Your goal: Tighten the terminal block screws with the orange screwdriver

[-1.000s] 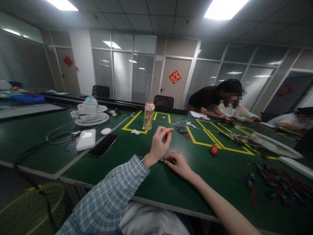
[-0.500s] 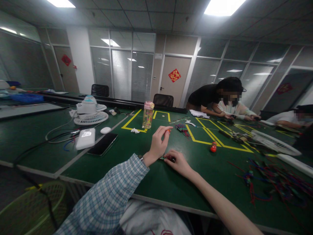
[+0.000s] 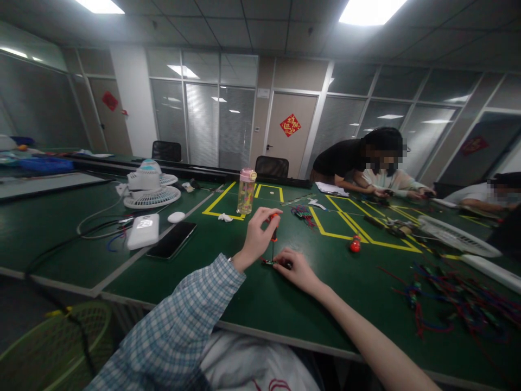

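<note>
My left hand (image 3: 260,234) grips an orange and black screwdriver (image 3: 274,231) by its handle. The screwdriver stands upright, its thin shaft pointing down at a small green circuit board (image 3: 267,262) on the green table. Whether the tip touches the board is too small to tell. Low on the table, my right hand (image 3: 296,270) pinches the board's right end, with something dark under its curled fingers.
A pink-capped bottle (image 3: 245,191), a black phone (image 3: 173,240), a white power bank (image 3: 142,231) and a white fan (image 3: 150,190) are around. Wire bundles (image 3: 459,304) and a red object (image 3: 355,244) lie right. People lean over the far right side.
My left hand has shifted slightly left and turned, so the screwdriver's handle and shaft now show. My right hand has stayed almost where it was.
</note>
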`<state>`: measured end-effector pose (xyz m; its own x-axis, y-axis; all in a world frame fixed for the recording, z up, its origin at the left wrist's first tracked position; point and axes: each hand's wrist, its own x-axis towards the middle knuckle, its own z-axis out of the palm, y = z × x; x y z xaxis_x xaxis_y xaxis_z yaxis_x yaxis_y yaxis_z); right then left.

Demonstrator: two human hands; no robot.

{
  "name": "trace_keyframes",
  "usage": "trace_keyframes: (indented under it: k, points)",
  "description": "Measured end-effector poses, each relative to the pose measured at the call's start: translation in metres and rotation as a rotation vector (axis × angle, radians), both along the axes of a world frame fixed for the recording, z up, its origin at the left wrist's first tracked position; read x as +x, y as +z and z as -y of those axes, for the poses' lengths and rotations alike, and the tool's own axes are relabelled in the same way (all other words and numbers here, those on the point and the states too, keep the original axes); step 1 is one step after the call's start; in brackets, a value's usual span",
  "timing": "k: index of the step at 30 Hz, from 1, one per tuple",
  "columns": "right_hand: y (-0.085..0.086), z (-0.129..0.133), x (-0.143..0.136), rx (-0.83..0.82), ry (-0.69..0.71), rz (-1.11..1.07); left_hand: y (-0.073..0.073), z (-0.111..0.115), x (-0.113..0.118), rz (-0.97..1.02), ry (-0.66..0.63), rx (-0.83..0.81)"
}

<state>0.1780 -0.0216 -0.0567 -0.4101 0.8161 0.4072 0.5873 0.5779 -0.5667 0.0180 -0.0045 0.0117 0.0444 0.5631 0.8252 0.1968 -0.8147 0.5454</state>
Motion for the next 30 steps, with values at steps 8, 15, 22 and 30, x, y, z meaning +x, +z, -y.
trace_keyframes:
  k: [8, 15, 22, 30]
  points:
    - [0.0007, 0.0, 0.0004, 0.003, -0.001, 0.003, -0.001, 0.001, 0.003, 0.003, -0.051, -0.028]
    - [-0.0004, -0.001, 0.0006, -0.004, -0.002, -0.003, 0.0004, 0.002, 0.0028, 0.013, 0.069, 0.041]
    - [-0.001, -0.0017, 0.0003, 0.002, 0.001, 0.009, -0.0002, 0.0049, 0.0033, -0.043, 0.025, 0.076]
    - [-0.0002, -0.0012, 0.0002, -0.004, 0.007, 0.001, -0.0049, 0.0005, 0.0031, -0.05, 0.053, 0.036]
